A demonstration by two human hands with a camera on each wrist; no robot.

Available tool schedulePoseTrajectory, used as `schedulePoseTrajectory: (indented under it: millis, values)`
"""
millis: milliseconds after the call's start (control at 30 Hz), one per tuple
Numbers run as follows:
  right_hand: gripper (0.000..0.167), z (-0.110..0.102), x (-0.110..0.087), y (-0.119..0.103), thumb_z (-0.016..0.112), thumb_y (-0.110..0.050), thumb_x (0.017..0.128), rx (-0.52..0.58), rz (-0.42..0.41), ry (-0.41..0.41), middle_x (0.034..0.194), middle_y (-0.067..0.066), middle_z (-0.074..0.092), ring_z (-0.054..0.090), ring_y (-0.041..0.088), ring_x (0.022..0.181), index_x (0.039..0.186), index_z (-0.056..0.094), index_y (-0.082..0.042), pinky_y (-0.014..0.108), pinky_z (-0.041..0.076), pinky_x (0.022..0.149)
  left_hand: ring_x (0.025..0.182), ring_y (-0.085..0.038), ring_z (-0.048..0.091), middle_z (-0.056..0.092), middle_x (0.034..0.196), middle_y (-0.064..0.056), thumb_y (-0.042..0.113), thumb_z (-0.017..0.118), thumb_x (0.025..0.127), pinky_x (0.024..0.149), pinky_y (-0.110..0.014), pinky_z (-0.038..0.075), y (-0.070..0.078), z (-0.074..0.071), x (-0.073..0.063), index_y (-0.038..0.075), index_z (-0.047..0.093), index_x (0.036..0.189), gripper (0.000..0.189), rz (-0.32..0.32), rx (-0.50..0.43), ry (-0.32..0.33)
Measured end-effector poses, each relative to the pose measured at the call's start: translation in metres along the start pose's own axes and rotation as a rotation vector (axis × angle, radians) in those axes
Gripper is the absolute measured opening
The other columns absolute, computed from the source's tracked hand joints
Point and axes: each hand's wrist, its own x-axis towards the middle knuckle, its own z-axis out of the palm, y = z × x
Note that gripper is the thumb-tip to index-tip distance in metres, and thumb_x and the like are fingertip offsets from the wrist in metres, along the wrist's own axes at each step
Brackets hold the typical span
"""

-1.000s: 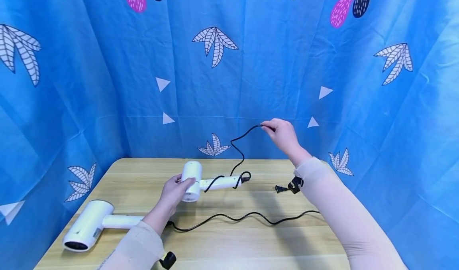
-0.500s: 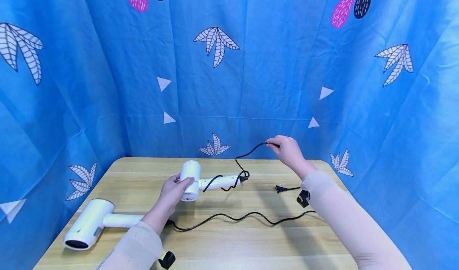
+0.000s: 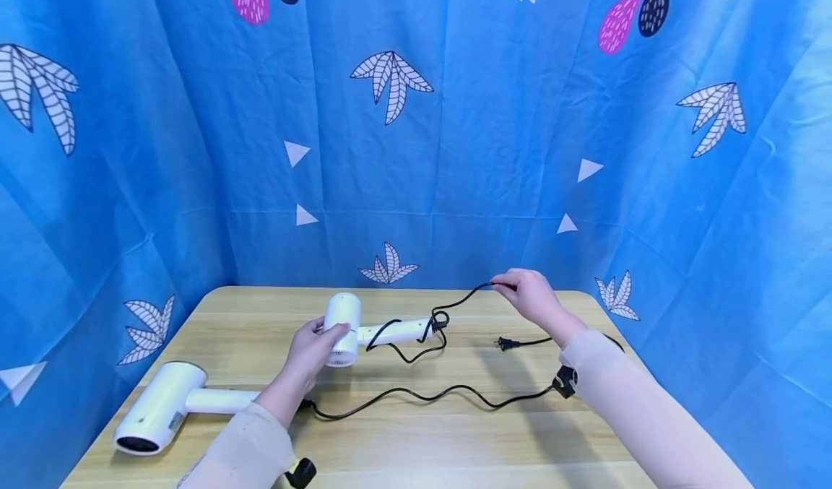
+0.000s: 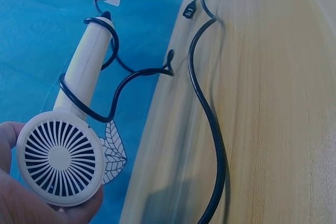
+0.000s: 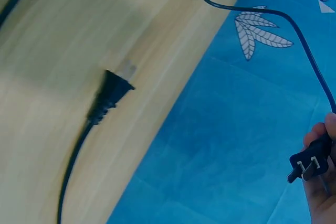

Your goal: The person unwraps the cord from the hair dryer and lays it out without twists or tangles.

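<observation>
My left hand (image 3: 308,349) grips the head of a white hair dryer (image 3: 343,312), held over the table with its handle to the right. In the left wrist view its round vent grille (image 4: 59,157) faces the camera. A black cord (image 3: 463,301) loops loosely around the handle, with a slack bend below it. The cord's far end is in my right hand (image 3: 529,297), up at the back right. The right wrist view shows the fingers pinching the cord by its two-pin plug (image 5: 311,162), prongs exposed.
Another white hair dryer (image 3: 159,409) lies at the table's left. Its wavy black cord (image 3: 422,396) runs right across the wooden table (image 3: 403,449). A second plug (image 3: 509,344) lies at the right under my right arm. A blue curtain (image 3: 507,142) stands behind the table.
My right hand has moved down and slightly right with the cord's end. The raised cord has lowered, and a slack loop now hangs below the handle. My left hand stays nearly still.
</observation>
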Motion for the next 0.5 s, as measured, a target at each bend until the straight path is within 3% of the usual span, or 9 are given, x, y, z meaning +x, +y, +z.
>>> schedulePoseTrajectory:
  millis: [333, 500]
  values:
    - [0.014, 0.002, -0.023, 0.016, 0.071, -0.009, 0.092, 0.030, 0.003, -0.015, 0.087, 0.000, 0.073, 0.063, 0.012, 0.071, 0.104, 0.078, -0.007, 0.031, 0.051, 0.062, 0.121, -0.039, 0.053, 0.049, 0.138, -0.026, 0.040, 0.068, 0.091, 0.103, -0.051, 0.045, -0.001, -0.003, 0.000, -0.003, 0.033, 0.151, 0.082, -0.002, 0.003, 0.001]
    - [0.016, 0.003, -0.037, 0.026, 0.070, -0.009, 0.093, 0.057, 0.068, -0.037, 0.091, 0.006, 0.074, 0.066, 0.018, 0.075, 0.107, 0.078, -0.005, 0.037, 0.054, 0.064, 0.120, -0.039, 0.053, 0.049, 0.138, -0.026, 0.041, 0.068, 0.091, 0.103, -0.051, 0.045, -0.001, -0.003, -0.001, -0.003, 0.033, 0.151, 0.083, -0.002, -0.003, 0.000]
